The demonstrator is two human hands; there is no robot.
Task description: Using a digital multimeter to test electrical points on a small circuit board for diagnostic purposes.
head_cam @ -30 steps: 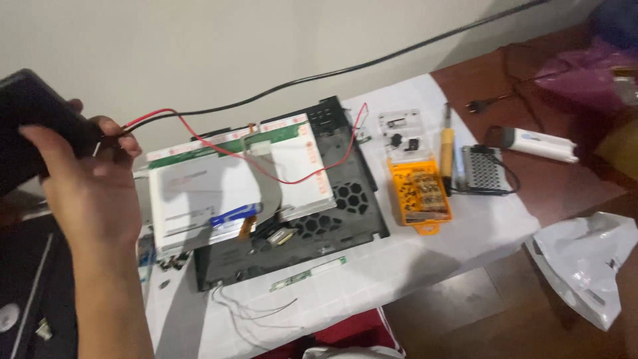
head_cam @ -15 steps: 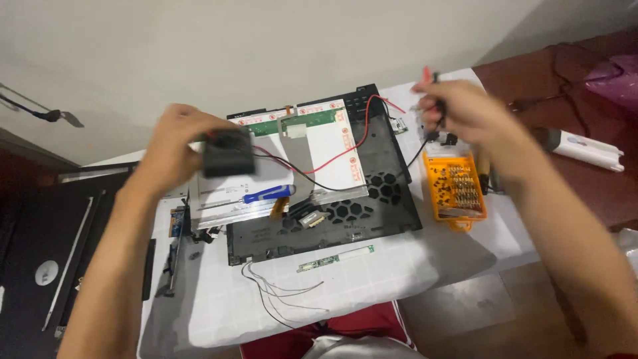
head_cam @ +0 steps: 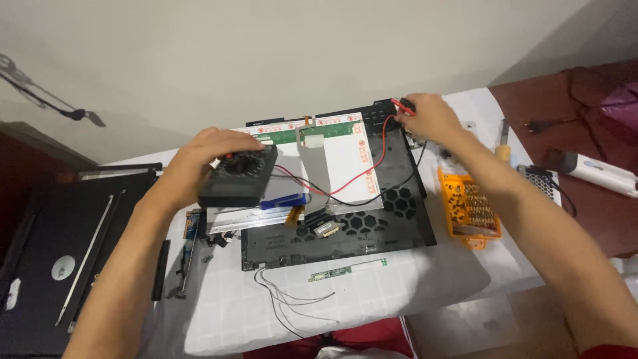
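My left hand (head_cam: 199,161) holds a black multimeter (head_cam: 240,177) just above the left part of an opened laptop screen assembly (head_cam: 345,219). A red lead (head_cam: 362,174) and a black lead (head_cam: 372,194) run from the meter across the white backlight panel (head_cam: 342,156). My right hand (head_cam: 428,118) grips the two probe tips (head_cam: 401,105) at the assembly's far right corner. A grey ribbon strip (head_cam: 318,169) lies over the panel.
An orange bit case (head_cam: 469,207) sits right of the assembly, with a screwdriver (head_cam: 504,141) behind it. A small green circuit strip (head_cam: 347,270) and loose thin wires (head_cam: 286,299) lie in front. A black laptop lid (head_cam: 60,259) is at the left. The white cloth-covered table (head_cam: 425,286) ends near me.
My left hand has lowered the multimeter toward the panel's left side. My right hand moved left with the probes to the assembly's far right corner. The view shifted slightly.
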